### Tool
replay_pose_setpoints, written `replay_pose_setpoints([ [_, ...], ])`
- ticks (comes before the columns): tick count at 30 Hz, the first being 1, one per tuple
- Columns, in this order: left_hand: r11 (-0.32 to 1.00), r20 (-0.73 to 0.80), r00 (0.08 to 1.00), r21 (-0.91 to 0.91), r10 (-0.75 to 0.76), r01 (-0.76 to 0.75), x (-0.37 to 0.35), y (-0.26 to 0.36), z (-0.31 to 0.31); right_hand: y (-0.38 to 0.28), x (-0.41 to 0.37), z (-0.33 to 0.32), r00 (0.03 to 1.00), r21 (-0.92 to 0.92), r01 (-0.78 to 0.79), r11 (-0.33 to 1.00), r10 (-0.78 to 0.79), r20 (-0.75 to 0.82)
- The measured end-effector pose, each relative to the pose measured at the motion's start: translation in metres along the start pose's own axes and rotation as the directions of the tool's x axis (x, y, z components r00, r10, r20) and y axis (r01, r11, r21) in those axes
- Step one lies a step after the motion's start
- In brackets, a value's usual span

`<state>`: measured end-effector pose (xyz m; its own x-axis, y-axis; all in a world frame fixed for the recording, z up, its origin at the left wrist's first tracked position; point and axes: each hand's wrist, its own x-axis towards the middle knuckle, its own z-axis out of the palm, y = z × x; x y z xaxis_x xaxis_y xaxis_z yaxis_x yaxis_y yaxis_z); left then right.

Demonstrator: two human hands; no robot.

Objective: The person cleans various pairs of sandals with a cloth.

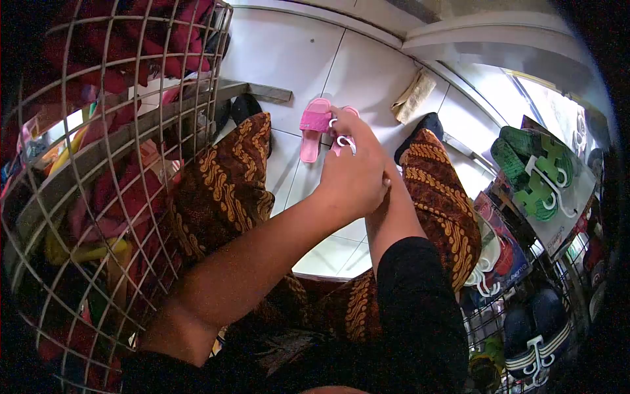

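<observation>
Showing right of a wire mesh basket (141, 98) full of red and pink goods, the pink slide sandals (310, 141) with broad textured straps sit against the white tiled floor (282, 52), just beyond and left of the hands, near white hooks (346, 144). The left hand (354, 180) is half curled by the lower hook and the right hand (354, 131) bends its fingers at the sandals, though their grips are unclear; farther right are a tan cloth (415, 96) and racked green slippers (515, 157).
</observation>
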<state>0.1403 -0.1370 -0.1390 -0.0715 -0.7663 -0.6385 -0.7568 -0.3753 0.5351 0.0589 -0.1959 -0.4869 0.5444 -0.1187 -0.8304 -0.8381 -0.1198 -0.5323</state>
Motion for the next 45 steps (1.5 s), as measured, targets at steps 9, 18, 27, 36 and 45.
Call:
replay_pose_setpoints([
  [9,0.995,-0.109,0.99,-0.046,-0.088,0.083,0.006,-0.008,-0.016,-0.067,-0.106,-0.048,0.96,-0.376,0.256,0.89,-0.279,-0.005],
  [18,0.957,-0.444,0.862,-0.255,-0.246,0.142,0.004,-0.025,-0.062,-0.161,-0.329,-0.143,0.825,-0.262,0.162,0.951,-0.277,-0.493],
  [27,0.548,-0.458,0.869,-0.782,-0.185,-0.296,-0.015,-0.027,-0.043,-0.113,-0.352,-0.127,0.69,0.027,0.244,0.969,-0.154,-0.708],
  [36,0.31,-0.317,0.869,-0.929,-0.381,-0.203,0.002,-0.011,-0.048,-0.098,-0.302,-0.154,0.901,0.581,0.266,0.769,0.016,-0.433],
  [45,0.219,-0.277,0.893,-0.953,-0.356,-0.209,0.01,-0.003,-0.045,-0.131,-0.319,-0.161,0.903,0.677,0.266,0.686,0.068,-0.424],
])
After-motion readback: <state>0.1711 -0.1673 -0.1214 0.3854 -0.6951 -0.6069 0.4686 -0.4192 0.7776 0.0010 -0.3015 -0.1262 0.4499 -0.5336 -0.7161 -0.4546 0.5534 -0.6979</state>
